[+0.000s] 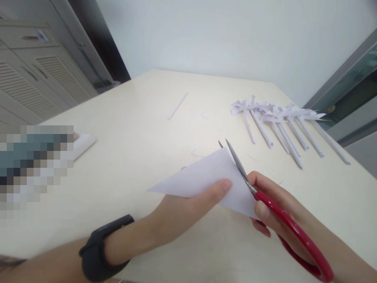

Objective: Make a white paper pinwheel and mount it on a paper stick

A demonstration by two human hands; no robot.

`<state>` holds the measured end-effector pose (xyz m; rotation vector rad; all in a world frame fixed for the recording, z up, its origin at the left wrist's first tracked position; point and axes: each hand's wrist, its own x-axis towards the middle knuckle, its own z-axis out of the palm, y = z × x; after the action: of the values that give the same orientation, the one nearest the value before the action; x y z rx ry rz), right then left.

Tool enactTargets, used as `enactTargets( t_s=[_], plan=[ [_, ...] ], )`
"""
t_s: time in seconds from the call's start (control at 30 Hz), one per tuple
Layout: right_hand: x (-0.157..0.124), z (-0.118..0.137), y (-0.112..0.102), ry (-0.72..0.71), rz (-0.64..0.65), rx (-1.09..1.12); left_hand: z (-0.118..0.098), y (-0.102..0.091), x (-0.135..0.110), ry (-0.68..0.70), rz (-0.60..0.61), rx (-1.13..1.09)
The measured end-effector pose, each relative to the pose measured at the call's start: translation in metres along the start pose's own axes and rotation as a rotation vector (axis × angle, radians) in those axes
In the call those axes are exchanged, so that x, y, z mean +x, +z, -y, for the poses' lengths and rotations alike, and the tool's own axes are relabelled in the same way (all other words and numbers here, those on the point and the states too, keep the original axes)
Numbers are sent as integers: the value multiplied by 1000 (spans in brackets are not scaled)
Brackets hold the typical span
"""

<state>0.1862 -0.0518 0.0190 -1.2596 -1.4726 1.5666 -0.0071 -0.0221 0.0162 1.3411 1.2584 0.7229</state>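
My left hand (pixel 188 210) pinches a folded sheet of white paper (pixel 203 171), thumb on top and fingers mostly hidden underneath. The paper is held above the table, with one pointed corner toward the left. A pair of scissors (pixel 290 220) with red handles is gripped in my right hand (pixel 273 200). Their blades stand apart at the paper's right edge, one in front of the sheet and the other largely behind it, with its tip showing past the top corner. A black watch (pixel 101 243) is on my left wrist.
Several white paper pinwheels (pixel 273 112) on rolled paper sticks lie at the right of the cream table (pixel 132 118). One loose paper stick (pixel 177 106) lies toward the back, with thin paper scraps (pixel 204 115) nearby. White paper (pixel 84 145) lies at the left beside a blurred-out patch.
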Motion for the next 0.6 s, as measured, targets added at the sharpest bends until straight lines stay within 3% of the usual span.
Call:
enactTargets(
  t_s=[0.17,0.33,0.6],
  plan=[
    [-2,-9,0,-48,-10,19,0,0,0,18,-17,0],
    [-4,-28,-4,14,-10,63,1,0,0,16,-11,-3],
    [2,4,-1,12,-26,14,0,-1,-1,12,-10,26]
  ],
)
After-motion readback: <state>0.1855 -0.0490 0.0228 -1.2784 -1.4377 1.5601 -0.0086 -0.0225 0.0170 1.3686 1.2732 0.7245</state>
